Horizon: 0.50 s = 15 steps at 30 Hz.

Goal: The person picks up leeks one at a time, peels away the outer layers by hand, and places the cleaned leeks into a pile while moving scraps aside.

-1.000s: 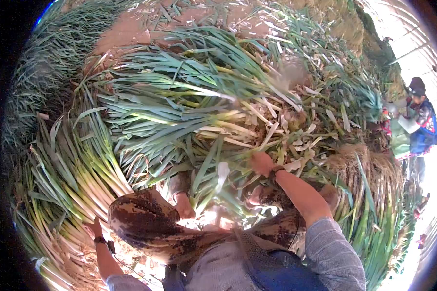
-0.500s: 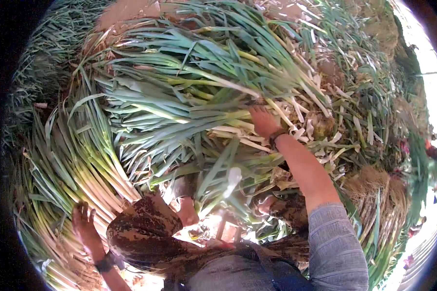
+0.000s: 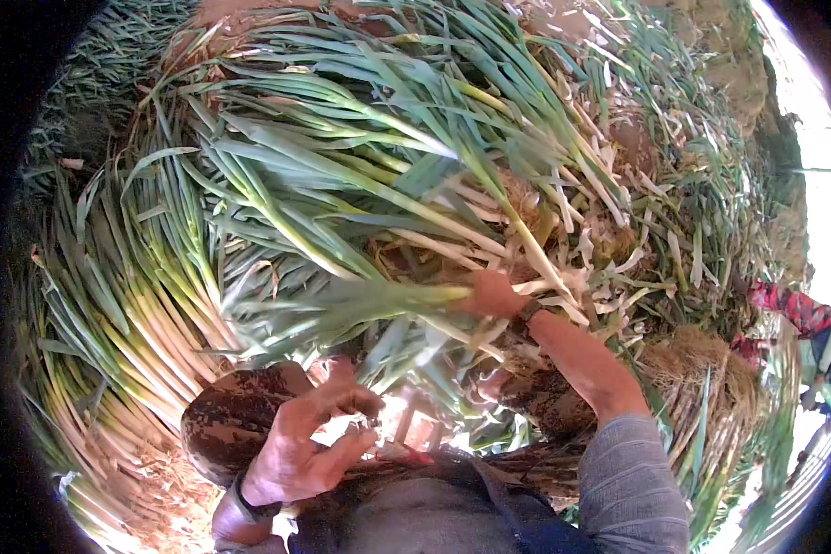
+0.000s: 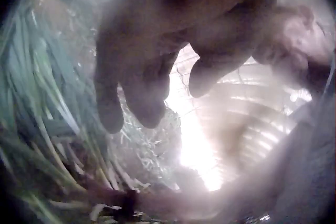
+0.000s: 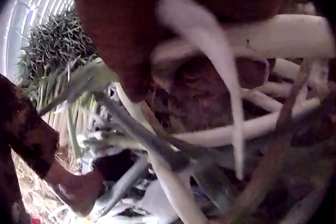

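My right hand [image 3: 497, 295] grips a green onion [image 3: 406, 300] by its pale stalk, its blurred green leaves trailing to the left in the head view. Close up in the right wrist view, the white stalk [image 5: 289, 37] runs under the fingers, with a loose strip of pale skin [image 5: 220, 56] hanging from it. Near my lap, the left hand [image 3: 309, 443] is held in the air, fingers loosely bent and apart from the thumb, with nothing between them. A large heap of green onions [image 3: 342, 166] lies just in front of the right hand.
Another row of green onions [image 3: 157, 305] with pale stalks lies at the left. A root-end bundle [image 3: 711, 369] is at the right. Peeled scraps [image 3: 660, 198] litter the ground beyond the heap. Another person [image 3: 817, 346] is at the far right edge.
My right hand reached forward into the heap, then drew back towards me with a green onion. The left hand rose from beside the left row and came in front of my lap.
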{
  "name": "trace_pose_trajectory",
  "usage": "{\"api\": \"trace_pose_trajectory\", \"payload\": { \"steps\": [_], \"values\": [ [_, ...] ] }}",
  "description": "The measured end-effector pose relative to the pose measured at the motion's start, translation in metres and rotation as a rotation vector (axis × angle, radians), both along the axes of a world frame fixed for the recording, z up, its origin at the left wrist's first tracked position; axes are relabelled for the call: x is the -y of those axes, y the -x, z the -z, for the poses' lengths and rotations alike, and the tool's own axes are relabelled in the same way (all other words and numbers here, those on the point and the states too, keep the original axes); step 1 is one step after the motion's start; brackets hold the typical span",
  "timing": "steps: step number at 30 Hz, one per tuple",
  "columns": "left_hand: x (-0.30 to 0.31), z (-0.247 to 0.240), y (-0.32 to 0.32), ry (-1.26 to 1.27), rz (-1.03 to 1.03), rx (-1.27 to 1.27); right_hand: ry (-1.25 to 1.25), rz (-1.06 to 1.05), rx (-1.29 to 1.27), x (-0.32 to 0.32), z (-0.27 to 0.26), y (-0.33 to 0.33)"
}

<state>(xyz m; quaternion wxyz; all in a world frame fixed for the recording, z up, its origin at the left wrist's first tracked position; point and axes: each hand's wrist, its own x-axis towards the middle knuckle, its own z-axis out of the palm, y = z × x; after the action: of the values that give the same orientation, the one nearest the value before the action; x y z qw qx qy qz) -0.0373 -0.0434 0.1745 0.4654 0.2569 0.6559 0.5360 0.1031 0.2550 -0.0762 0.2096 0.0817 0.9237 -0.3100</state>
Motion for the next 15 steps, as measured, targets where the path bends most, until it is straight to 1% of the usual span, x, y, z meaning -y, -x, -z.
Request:
{"api": "trace_pose_trajectory", "payload": {
  "steps": [2,3,4,5,6,7,8,9,10,11,12,13,15],
  "values": [
    [0.001,-0.005,0.009,0.032,0.012,0.035,0.255,0.209,0.119,-0.001,-0.029,0.022],
    [0.002,-0.005,0.01,0.067,0.032,0.088,0.257,0.214,0.127,0.004,-0.045,0.029],
    [0.005,0.002,0.002,0.13,-0.065,0.143,0.327,0.352,-0.015,0.008,-0.066,0.038],
    [0.002,0.002,0.0,0.121,-0.063,0.149,0.388,0.482,-0.169,0.004,-0.083,0.048],
    [-0.001,0.002,-0.001,0.116,-0.01,0.075,0.379,0.48,-0.172,-0.006,-0.096,0.054],
    [-0.002,0.002,-0.001,0.115,0.04,-0.002,0.483,0.622,-0.193,-0.017,-0.107,0.061],
    [-0.002,0.003,-0.001,0.112,0.031,-0.007,0.593,0.758,-0.213,-0.029,-0.112,0.068],
    [-0.001,0.006,-0.001,0.103,0.074,-0.017,0.44,0.81,-0.092,-0.045,-0.111,0.071],
    [0.0,0.01,-0.002,0.095,0.118,-0.026,0.254,0.717,-0.226,-0.065,-0.075,0.063],
    [0.001,0.011,-0.003,0.087,0.165,-0.031,0.05,0.678,-0.184,-0.086,-0.023,0.043],
    [-0.001,0.009,-0.004,0.101,0.122,0.023,-0.154,0.64,-0.141,-0.103,0.02,0.025],
    [-0.002,0.009,-0.002,0.101,0.122,0.021,-0.153,0.64,-0.144,-0.106,0.041,0.012],
    [-0.001,0.012,0.001,0.113,0.16,0.037,-0.105,0.698,-0.284,-0.09,0.061,-0.01]
  ]
}}
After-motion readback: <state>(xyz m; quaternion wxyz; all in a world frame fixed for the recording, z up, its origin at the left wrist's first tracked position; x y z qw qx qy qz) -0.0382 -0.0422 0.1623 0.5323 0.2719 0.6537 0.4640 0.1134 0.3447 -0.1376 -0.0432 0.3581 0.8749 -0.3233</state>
